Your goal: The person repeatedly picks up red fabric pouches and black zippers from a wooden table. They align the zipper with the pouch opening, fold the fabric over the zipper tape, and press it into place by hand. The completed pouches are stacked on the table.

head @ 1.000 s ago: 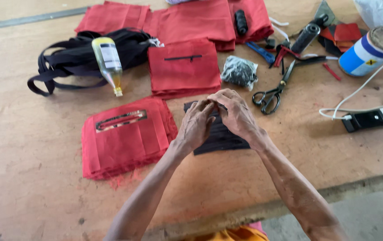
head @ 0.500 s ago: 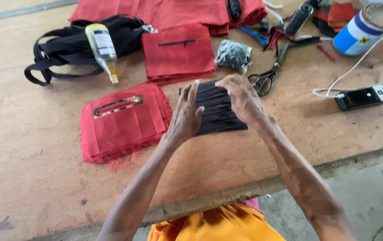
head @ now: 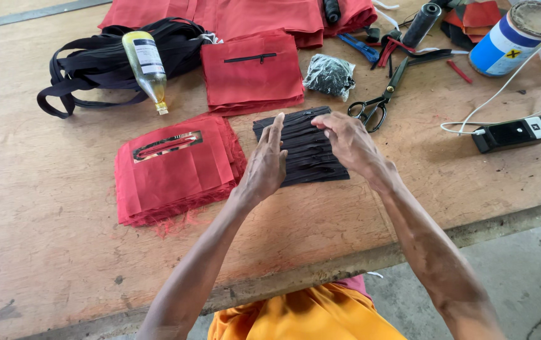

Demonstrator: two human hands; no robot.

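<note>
Hands on a flat stack of short black zippers (head: 302, 148), lying near the middle of the worn wooden table (head: 44, 252), just right of a pile of red fabric panels with a slot cut in the top one (head: 173, 170). Left hand (head: 264, 165) pressed against stack's left edge, fingers straight and together, flat open, nothing gripped. Right hand (head: 349, 141) resting over stack's top right part, fingers bent down onto the zippers; actual pinch cannot be told. Behind stack: second pile of red panels with a sewn black zipper (head: 251, 72), small crumpled black bundle (head: 328, 75), black-handled scissors (head: 377, 104). Far left: tangle of black webbing straps (head: 94, 63) with a clear plastic bottle of yellowish liquid (head: 146, 66) lying across it. Right: black rectangular device with white cable (head: 516, 132), blue-and-white cylindrical can (head: 515, 39).
</note>
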